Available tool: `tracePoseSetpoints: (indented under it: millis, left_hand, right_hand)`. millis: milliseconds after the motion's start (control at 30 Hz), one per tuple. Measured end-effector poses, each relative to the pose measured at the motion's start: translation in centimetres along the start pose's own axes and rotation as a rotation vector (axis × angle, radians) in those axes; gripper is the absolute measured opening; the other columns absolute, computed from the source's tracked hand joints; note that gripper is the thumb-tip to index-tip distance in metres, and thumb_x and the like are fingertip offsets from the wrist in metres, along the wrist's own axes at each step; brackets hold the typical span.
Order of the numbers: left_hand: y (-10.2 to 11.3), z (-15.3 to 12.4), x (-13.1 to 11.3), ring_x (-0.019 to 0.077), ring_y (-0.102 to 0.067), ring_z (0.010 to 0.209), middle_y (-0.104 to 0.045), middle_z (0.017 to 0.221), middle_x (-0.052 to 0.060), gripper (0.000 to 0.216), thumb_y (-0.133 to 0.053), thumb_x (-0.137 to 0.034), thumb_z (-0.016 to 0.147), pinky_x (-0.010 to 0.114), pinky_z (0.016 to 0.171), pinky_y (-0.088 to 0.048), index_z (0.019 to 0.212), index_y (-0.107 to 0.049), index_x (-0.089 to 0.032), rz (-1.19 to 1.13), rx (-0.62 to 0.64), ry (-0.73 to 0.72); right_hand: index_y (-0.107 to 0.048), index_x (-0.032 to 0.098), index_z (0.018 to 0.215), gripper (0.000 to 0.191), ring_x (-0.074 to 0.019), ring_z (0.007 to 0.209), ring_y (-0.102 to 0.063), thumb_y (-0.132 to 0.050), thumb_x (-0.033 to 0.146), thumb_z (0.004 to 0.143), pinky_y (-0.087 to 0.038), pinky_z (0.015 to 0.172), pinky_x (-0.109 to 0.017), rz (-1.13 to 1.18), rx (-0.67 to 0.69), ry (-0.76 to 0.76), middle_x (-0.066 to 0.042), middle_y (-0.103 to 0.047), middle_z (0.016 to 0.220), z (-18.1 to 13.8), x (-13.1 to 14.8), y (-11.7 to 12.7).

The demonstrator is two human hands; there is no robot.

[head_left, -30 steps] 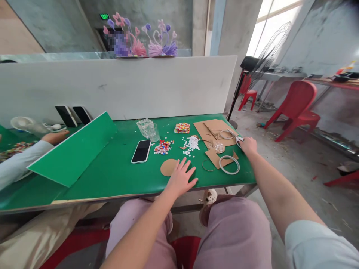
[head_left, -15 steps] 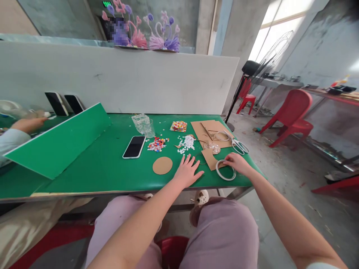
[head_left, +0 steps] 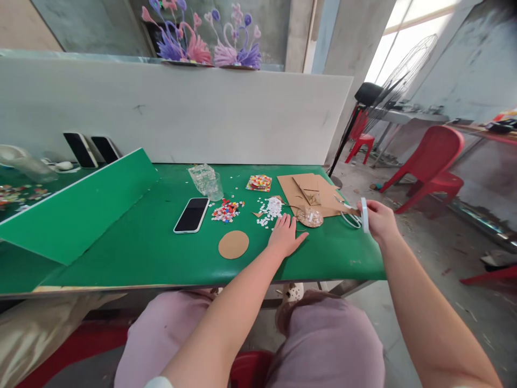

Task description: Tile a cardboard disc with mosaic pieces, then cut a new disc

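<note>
My right hand (head_left: 382, 220) grips a roll of white tape (head_left: 364, 215), lifted at the table's right end and seen edge-on. A piece of brown cardboard (head_left: 348, 209) juts out beside the roll; whether the same fingers hold it I cannot tell. White-handled scissors (head_left: 350, 220) lie partly hidden just behind. Stretched out on the green table, my left hand (head_left: 284, 237) has its thumb apart and holds nothing visible. Its fingertips reach the small white pieces (head_left: 269, 209) and come near a round brown disc with pale bits (head_left: 310, 216). Left of it lies a cardboard circle (head_left: 233, 244).
A phone (head_left: 191, 215), a heap of coloured pieces (head_left: 227, 210), a clear cup (head_left: 214, 187) and a colourful packet (head_left: 259, 183) sit on the table. Cardboard sheets (head_left: 288, 186) lie back right. A green board (head_left: 84, 207) stands at left; a white panel (head_left: 226, 116) runs behind.
My right hand has lifted the tape roll and moved right with it; the cardboard piece has moved there too. My left hand has shifted slightly right. The other person's hand at left has gone from view.
</note>
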State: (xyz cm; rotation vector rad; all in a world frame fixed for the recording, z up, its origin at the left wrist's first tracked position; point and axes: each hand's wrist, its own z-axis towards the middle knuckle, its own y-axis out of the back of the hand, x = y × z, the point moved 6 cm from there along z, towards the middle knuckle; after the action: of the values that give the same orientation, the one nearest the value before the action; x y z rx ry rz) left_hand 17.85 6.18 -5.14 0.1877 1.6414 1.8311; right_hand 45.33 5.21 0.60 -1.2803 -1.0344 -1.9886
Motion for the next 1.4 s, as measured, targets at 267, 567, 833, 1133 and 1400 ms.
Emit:
tracePoseSetpoints:
  millis: [267, 567, 833, 1133, 1400]
  left_hand:
    - [3.1, 1.6, 0.7, 0.0234, -0.021, 0.136, -0.035, 0.142, 0.012, 0.06, -0.019, -0.049, 0.09, 0.04, 0.112, -0.016, 0.132, -0.041, -0.012, -0.042, -0.149, 0.129]
    - [2.9, -10.5, 0.0, 0.0286, -0.03, 0.132, -0.037, 0.139, 0.02, 0.061, -0.029, -0.046, 0.089, 0.043, 0.109, -0.025, 0.128, -0.045, -0.003, -0.055, 0.011, 0.132]
    - [0.7, -3.6, -0.4, 0.0301, -0.02, 0.135, -0.026, 0.142, 0.025, 0.079, -0.036, -0.056, 0.084, 0.042, 0.112, -0.014, 0.132, -0.033, 0.006, -0.165, 0.086, 0.106]
    - [4.2, -2.4, 2.3, 0.0147, -0.023, 0.135, -0.024, 0.146, 0.008, 0.068, -0.003, -0.05, 0.09, 0.029, 0.109, -0.025, 0.141, -0.022, -0.01, -0.508, -0.054, 0.185]
    - [7.4, -4.8, 4.5, 0.0087, -0.042, 0.124, -0.035, 0.143, 0.004, 0.056, 0.017, -0.026, 0.089, 0.029, 0.095, -0.043, 0.143, 0.003, -0.024, -0.569, -0.216, 0.205]
  right_hand:
    - [-0.062, 0.013, 0.09, 0.024, -0.0112, 0.062, -0.059, -0.06, 0.035, 0.08, -0.049, 0.056, -0.025, -0.164, -0.082, -0.117, -0.002, -0.063, 0.077, 5.6, -0.7, -7.1]
    - [-0.055, 0.015, 0.109, 0.027, -0.0173, 0.092, -0.058, -0.051, 0.032, 0.088, -0.05, 0.079, -0.038, -0.489, -0.038, -0.295, -0.007, -0.058, 0.109, 6.0, -4.2, -6.5]
    - [-0.066, 0.014, 0.078, 0.029, -0.0235, 0.068, -0.058, -0.061, 0.042, 0.071, -0.041, 0.06, -0.033, -0.603, -0.049, -0.161, -0.006, -0.062, 0.063, 3.8, -1.5, -5.9]
    - [-0.068, 0.017, 0.066, 0.032, -0.0245, 0.056, -0.057, -0.064, 0.049, 0.063, -0.043, 0.057, -0.037, -0.636, 0.185, -0.001, -0.006, -0.063, 0.058, -4.8, -1.4, -3.5]
    - [-0.054, 0.022, 0.122, 0.046, -0.0214, 0.122, -0.041, -0.04, 0.045, 0.085, -0.03, 0.104, -0.038, -0.493, 0.133, 0.427, -0.008, -0.052, 0.129, -15.9, 8.1, -12.1]
